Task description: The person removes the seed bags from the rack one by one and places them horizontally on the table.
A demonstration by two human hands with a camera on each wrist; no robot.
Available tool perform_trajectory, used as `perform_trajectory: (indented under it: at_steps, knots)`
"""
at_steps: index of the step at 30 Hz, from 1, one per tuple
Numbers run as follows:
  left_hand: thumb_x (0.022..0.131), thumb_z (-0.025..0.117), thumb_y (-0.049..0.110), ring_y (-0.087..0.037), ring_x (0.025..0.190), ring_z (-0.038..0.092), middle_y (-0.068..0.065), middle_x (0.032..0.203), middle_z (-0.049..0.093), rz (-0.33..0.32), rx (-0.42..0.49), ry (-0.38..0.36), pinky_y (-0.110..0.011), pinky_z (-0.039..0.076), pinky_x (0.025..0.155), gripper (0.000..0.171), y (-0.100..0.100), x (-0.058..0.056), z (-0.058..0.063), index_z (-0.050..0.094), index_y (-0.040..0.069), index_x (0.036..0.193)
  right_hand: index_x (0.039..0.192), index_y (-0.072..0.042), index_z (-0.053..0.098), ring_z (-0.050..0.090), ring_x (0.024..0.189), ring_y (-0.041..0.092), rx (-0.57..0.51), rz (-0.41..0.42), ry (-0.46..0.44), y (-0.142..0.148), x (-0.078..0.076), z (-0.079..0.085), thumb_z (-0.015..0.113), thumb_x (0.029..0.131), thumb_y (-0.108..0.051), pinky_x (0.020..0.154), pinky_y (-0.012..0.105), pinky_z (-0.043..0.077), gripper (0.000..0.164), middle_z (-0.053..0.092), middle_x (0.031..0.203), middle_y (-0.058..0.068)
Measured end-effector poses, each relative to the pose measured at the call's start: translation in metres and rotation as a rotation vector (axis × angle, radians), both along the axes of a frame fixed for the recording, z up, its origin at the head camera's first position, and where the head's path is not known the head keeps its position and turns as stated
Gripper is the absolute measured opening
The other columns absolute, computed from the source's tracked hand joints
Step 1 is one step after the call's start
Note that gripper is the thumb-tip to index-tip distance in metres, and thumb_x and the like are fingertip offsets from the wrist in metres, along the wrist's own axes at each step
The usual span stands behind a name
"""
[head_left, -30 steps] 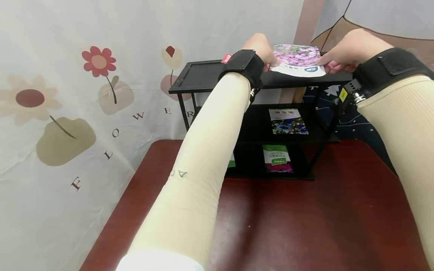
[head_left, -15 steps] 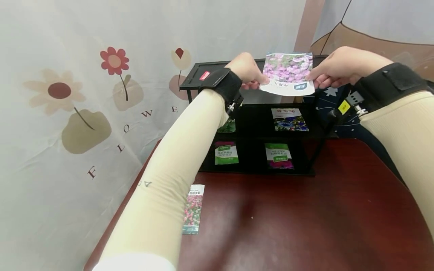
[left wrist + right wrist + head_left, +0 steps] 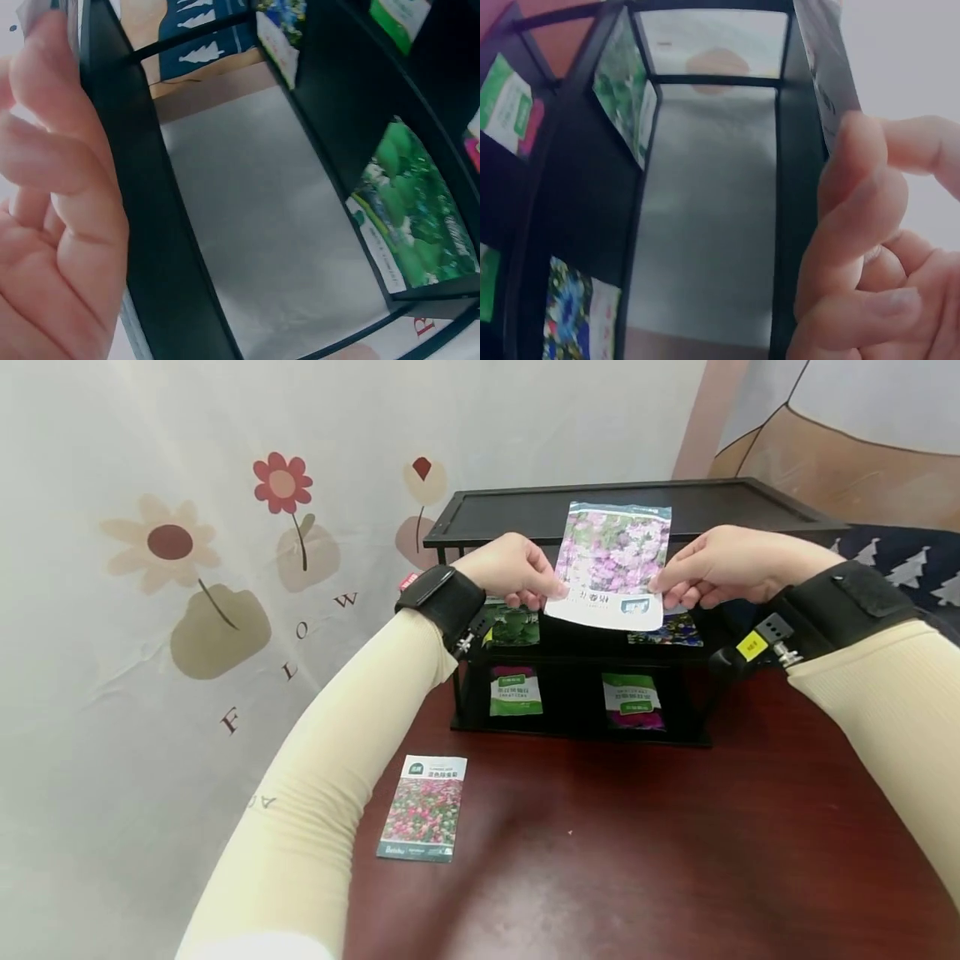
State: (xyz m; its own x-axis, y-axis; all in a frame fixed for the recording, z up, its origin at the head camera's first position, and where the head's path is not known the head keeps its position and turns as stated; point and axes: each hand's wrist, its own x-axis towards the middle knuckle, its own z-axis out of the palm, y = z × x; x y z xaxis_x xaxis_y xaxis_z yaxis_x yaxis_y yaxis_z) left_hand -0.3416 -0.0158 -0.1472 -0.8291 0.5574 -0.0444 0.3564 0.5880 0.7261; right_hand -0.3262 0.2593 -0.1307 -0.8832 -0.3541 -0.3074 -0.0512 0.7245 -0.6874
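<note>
Between my two hands hangs a seed packet point(image 3: 611, 556) with a photo of pink-purple flowers and a white lower band. My left hand point(image 3: 517, 568) pinches its lower left edge with thumb and curled fingers. At its lower right edge my right hand point(image 3: 720, 567) pinches it the same way; in the right wrist view the packet point(image 3: 829, 71) shows edge-on at the fingertips. It is held in front of the top shelf point(image 3: 517, 514) of a black rack, tilted, and it hides part of the middle shelf behind it.
On the middle shelf lie a green-leaf packet point(image 3: 513, 622) and a blue-flower packet point(image 3: 675, 631). The bottom shelf bears two green-and-white packets, one left point(image 3: 516, 692), one right point(image 3: 633, 702). A pink-flower packet point(image 3: 422, 810) lies on the red-brown table point(image 3: 600, 877).
Both hands have drawn the pink-purple packet back from above the top shelf, lower and nearer, and its face has tipped up toward the camera. The view shifted, uncovering the packet on the table.
</note>
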Motion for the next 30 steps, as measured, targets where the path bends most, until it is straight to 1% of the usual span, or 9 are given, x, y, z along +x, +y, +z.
perform_trajectory:
  at_steps: [2, 5, 9, 14, 17, 19, 22, 26, 30]
  knots:
    - [0.086, 0.069, 0.021, -0.010, 0.056, 0.053, -0.003, 0.064, 0.060, -0.026, -0.007, 0.001, -0.022, 0.040, 0.051, 0.019, -0.004, 0.004, -0.005, 0.063, 0.003, 0.082, 0.099, -0.006, 0.066, 0.053, 0.063, 0.007, 0.002, 0.039, -0.012, -0.003, 0.002, -0.004, 0.058, 0.092, -0.025, 0.059, 0.021, 0.048, 0.022, 0.063, 0.073, 0.000]
    - [0.085, 0.069, 0.022, -0.013, 0.060, 0.057, -0.006, 0.068, 0.062, -0.059, -0.036, -0.001, -0.022, 0.043, 0.052, 0.021, -0.011, 0.009, -0.014, 0.059, 0.003, 0.080, 0.095, -0.004, 0.066, 0.052, 0.061, 0.007, 0.015, 0.098, -0.021, -0.009, 0.005, -0.013, 0.059, 0.092, -0.024, 0.057, 0.021, 0.046, 0.022, 0.063, 0.073, 0.002]
    - [0.085, 0.069, 0.021, -0.019, 0.066, 0.063, -0.010, 0.073, 0.066, -0.114, -0.082, -0.018, -0.025, 0.046, 0.054, 0.026, -0.017, 0.018, -0.028, 0.051, 0.004, 0.078, 0.089, -0.002, 0.065, 0.050, 0.059, 0.008, 0.040, 0.156, -0.019, -0.016, 0.009, -0.030, 0.060, 0.091, -0.023, 0.052, 0.021, 0.041, 0.022, 0.063, 0.071, 0.004]
    - [0.085, 0.069, 0.020, -0.023, 0.067, 0.062, -0.017, 0.078, 0.067, -0.155, -0.096, -0.071, -0.026, 0.044, 0.053, 0.030, -0.023, 0.026, -0.046, 0.045, 0.004, 0.079, 0.082, -0.004, 0.065, 0.051, 0.060, 0.011, 0.038, 0.188, -0.040, -0.020, 0.013, -0.051, 0.061, 0.091, -0.021, 0.052, 0.022, 0.040, 0.020, 0.064, 0.071, 0.004]
    - [0.085, 0.070, 0.019, -0.022, 0.066, 0.063, -0.015, 0.077, 0.067, -0.153, -0.090, -0.100, -0.026, 0.043, 0.052, 0.030, -0.027, 0.026, -0.061, 0.046, 0.004, 0.078, 0.080, -0.004, 0.065, 0.051, 0.059, 0.011, 0.030, 0.187, -0.062, -0.025, 0.013, -0.064, 0.061, 0.090, -0.021, 0.051, 0.022, 0.038, 0.020, 0.064, 0.071, 0.004]
    - [0.084, 0.070, 0.019, -0.022, 0.065, 0.063, -0.011, 0.075, 0.068, -0.150, -0.094, -0.110, -0.026, 0.044, 0.051, 0.030, -0.029, 0.026, -0.071, 0.046, 0.004, 0.077, 0.080, -0.004, 0.065, 0.050, 0.058, 0.011, 0.028, 0.183, -0.079, -0.028, 0.014, -0.072, 0.062, 0.089, -0.022, 0.051, 0.023, 0.038, 0.020, 0.065, 0.071, 0.004]
    - [0.084, 0.071, 0.019, -0.020, 0.061, 0.063, -0.009, 0.074, 0.069, -0.129, -0.099, -0.135, -0.025, 0.044, 0.049, 0.028, -0.031, 0.027, -0.089, 0.048, 0.004, 0.076, 0.078, -0.003, 0.065, 0.050, 0.057, 0.012, 0.014, 0.189, -0.100, -0.032, 0.015, -0.086, 0.064, 0.088, -0.023, 0.050, 0.022, 0.037, 0.022, 0.065, 0.070, 0.005]
    - [0.083, 0.072, 0.019, -0.015, 0.055, 0.061, -0.013, 0.076, 0.069, -0.090, -0.104, -0.191, -0.023, 0.042, 0.046, 0.026, -0.032, 0.031, -0.114, 0.053, 0.004, 0.073, 0.076, -0.003, 0.065, 0.051, 0.057, 0.013, -0.005, 0.197, -0.114, -0.037, 0.017, -0.105, 0.067, 0.085, -0.024, 0.049, 0.023, 0.037, 0.023, 0.064, 0.069, 0.007]
    - [0.082, 0.072, 0.018, -0.013, 0.051, 0.059, -0.016, 0.077, 0.069, -0.053, -0.114, -0.248, -0.021, 0.040, 0.043, 0.026, -0.033, 0.035, -0.134, 0.054, 0.004, 0.069, 0.075, -0.003, 0.066, 0.053, 0.056, 0.012, -0.029, 0.193, -0.151, -0.043, 0.019, -0.126, 0.068, 0.084, -0.024, 0.049, 0.022, 0.038, 0.023, 0.064, 0.068, 0.006]
